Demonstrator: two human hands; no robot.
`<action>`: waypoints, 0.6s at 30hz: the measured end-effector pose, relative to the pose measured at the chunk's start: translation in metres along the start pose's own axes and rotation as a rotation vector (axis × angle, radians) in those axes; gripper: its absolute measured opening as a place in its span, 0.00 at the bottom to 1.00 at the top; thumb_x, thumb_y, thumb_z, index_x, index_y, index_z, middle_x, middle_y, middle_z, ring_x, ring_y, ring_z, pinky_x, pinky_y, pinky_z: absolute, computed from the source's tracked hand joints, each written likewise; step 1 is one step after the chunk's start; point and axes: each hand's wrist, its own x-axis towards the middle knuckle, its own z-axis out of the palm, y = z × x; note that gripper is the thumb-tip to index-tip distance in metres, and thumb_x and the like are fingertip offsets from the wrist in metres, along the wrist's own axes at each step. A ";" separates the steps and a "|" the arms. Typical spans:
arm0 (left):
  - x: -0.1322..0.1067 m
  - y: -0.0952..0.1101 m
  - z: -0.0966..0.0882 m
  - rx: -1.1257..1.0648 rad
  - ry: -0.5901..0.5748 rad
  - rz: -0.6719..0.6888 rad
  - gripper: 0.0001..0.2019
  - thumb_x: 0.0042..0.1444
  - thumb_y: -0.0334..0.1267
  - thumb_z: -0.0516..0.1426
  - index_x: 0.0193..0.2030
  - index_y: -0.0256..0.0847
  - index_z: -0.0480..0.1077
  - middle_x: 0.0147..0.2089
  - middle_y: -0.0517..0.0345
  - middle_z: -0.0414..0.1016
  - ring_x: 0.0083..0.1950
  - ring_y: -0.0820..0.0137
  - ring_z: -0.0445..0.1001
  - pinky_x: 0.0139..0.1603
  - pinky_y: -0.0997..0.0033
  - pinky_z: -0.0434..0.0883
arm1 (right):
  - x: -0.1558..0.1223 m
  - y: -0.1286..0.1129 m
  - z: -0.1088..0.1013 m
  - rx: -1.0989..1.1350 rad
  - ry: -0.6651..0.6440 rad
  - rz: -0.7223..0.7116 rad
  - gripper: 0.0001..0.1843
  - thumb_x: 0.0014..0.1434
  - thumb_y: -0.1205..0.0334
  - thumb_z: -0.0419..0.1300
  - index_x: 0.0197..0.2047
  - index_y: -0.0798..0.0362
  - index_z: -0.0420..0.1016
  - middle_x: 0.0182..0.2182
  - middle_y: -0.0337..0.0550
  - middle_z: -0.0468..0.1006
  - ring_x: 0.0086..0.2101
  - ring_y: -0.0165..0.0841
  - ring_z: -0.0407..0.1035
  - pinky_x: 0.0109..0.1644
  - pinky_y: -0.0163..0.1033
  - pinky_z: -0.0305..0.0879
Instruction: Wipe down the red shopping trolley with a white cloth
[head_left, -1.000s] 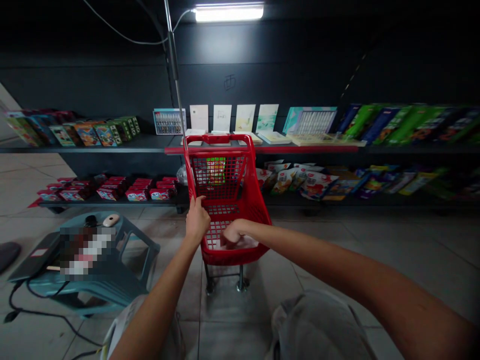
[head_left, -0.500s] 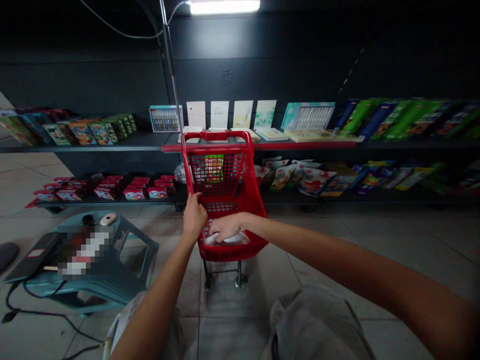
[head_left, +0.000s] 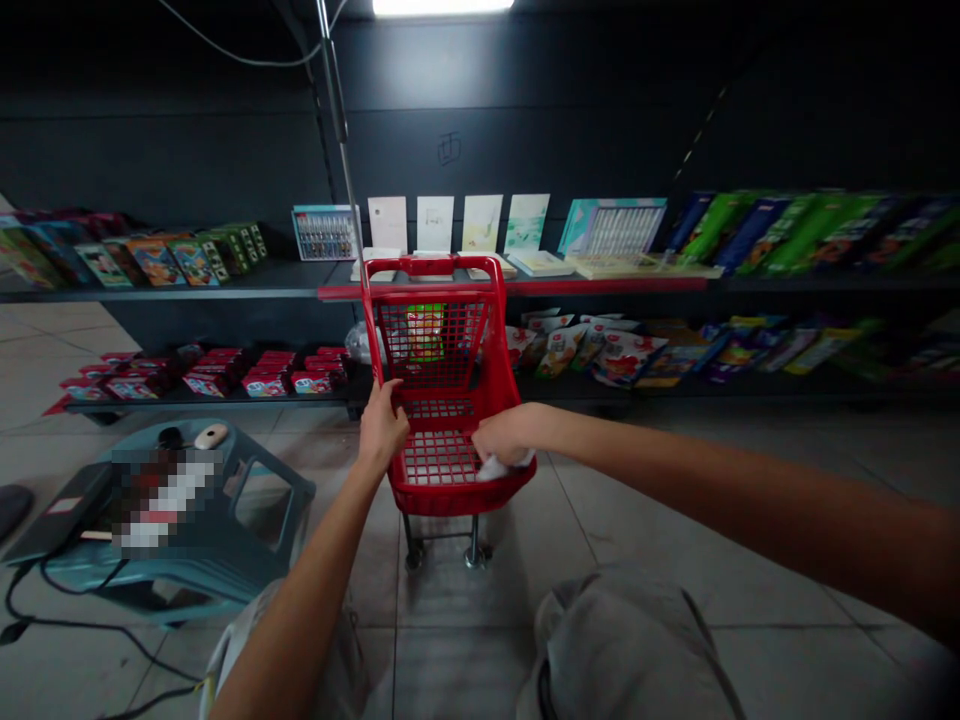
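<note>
In front of my legs stands a small red shopping cart (head_left: pixel 442 500) with a mesh basket and a raised handle. My left hand (head_left: pixel 381 428) grips the basket's left side edge. Bunched under my right hand (head_left: pixel 508 436) is a white cloth (head_left: pixel 495 469); the fingers are closed on it at the basket's near right inner corner. Part of the cloth is hidden by the hand, and it touches the red wall and mesh there.
Behind the cart, a dark shelf (head_left: pixel 277 280) carries books, boxes and green packets. Red boxes (head_left: pixel 271 372) and snack bags (head_left: pixel 630 358) fill the lower level. To the left is a blue-grey stool (head_left: pixel 285 490) bearing devices and cables. A metal pole (head_left: pixel 347 180) rises by the cart.
My right hand has slid the white cloth rightward, from the middle of the basket's near edge to its right corner. The left hand keeps its hold on the side.
</note>
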 end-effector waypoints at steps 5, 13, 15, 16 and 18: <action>0.002 -0.002 -0.001 -0.002 -0.014 0.035 0.25 0.56 0.25 0.57 0.61 0.43 0.71 0.68 0.48 0.72 0.66 0.55 0.75 0.71 0.54 0.70 | -0.002 0.019 -0.019 -0.109 0.433 0.188 0.10 0.58 0.64 0.66 0.43 0.57 0.86 0.41 0.55 0.85 0.46 0.45 0.78 0.48 0.43 0.69; 0.020 -0.016 -0.014 -0.079 -0.034 -0.018 0.22 0.62 0.34 0.59 0.63 0.41 0.69 0.55 0.50 0.82 0.54 0.60 0.81 0.63 0.58 0.74 | 0.006 0.080 -0.029 -0.085 0.497 0.318 0.16 0.64 0.57 0.65 0.51 0.57 0.83 0.47 0.53 0.84 0.49 0.45 0.77 0.56 0.51 0.69; 0.026 -0.014 -0.021 -0.054 0.010 -0.001 0.22 0.64 0.35 0.58 0.64 0.41 0.69 0.57 0.49 0.81 0.56 0.60 0.80 0.63 0.59 0.74 | 0.014 0.076 -0.021 -0.082 0.389 0.330 0.13 0.59 0.64 0.65 0.46 0.58 0.86 0.42 0.56 0.85 0.46 0.46 0.78 0.52 0.48 0.70; 0.026 -0.010 -0.024 -0.017 0.052 0.020 0.20 0.65 0.35 0.57 0.64 0.41 0.69 0.59 0.48 0.80 0.59 0.60 0.79 0.63 0.59 0.73 | 0.018 0.072 -0.017 -0.079 0.333 0.324 0.13 0.58 0.66 0.64 0.46 0.58 0.86 0.42 0.56 0.85 0.45 0.47 0.78 0.50 0.47 0.70; 0.017 0.008 -0.029 0.079 0.153 0.062 0.18 0.67 0.34 0.53 0.62 0.43 0.70 0.62 0.48 0.78 0.63 0.58 0.76 0.64 0.58 0.72 | 0.024 0.063 -0.013 -0.050 0.241 0.281 0.15 0.58 0.68 0.63 0.47 0.59 0.86 0.42 0.57 0.85 0.45 0.46 0.78 0.48 0.45 0.70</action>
